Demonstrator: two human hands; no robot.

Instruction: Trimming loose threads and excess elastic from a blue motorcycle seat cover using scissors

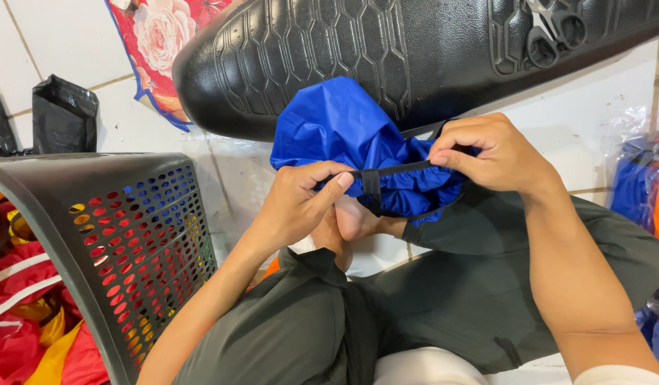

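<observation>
- Left hand [295, 207]: grip pinching the black elastic strap [386, 171] at its 9 o'clock end.
- Right hand [495, 153]: pinching the strap's 3 o'clock end.
- Blue fabric cover [351, 135]: bunched at 12 o'clock between both hands, below the black seat [358, 50].

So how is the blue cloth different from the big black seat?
The blue cloth is soft, crumpled and smooth; the black seat is firm, stretched flat and stamped with hexagons. The left hand and right hand pinch the cloth's black strap; only scissors rest on the seat. Both look shiny.
</observation>
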